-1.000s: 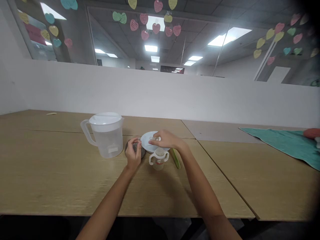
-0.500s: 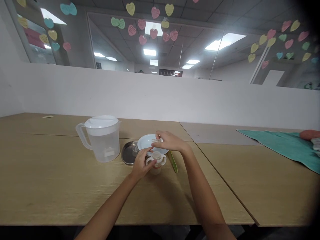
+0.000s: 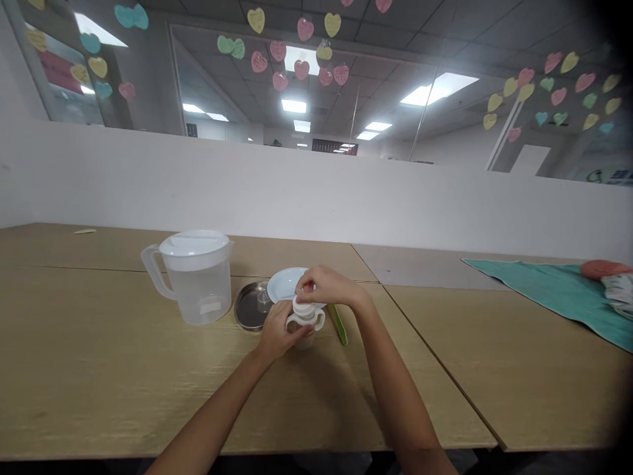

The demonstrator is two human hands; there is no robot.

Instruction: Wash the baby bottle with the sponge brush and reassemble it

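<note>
A small baby bottle (image 3: 307,327) with two white side handles stands on the table in front of me. My left hand (image 3: 277,328) is wrapped around its left side, thumb across the front. Over the bottle's mouth, my right hand (image 3: 330,287) pinches a white ring-shaped top (image 3: 302,308) from above; its upper part is hidden by the fingers. The top looks level and in contact with the bottle's neck, though I cannot tell whether it is fastened. Just behind the hands lies a pale blue plate (image 3: 281,284), partly covered by the right hand.
Left of the bottle is a dark metal tray (image 3: 245,315) holding a small clear cup (image 3: 263,301). Farther left stands a lidded translucent pitcher (image 3: 200,284). A green strip-like utensil (image 3: 339,326) lies right of the bottle. A teal cloth (image 3: 534,284) spreads at the far right.
My right hand has moved down and slightly left, bringing the piece it held tilted above the plate onto the bottle's mouth. My left hand still steadies the bottle.
</note>
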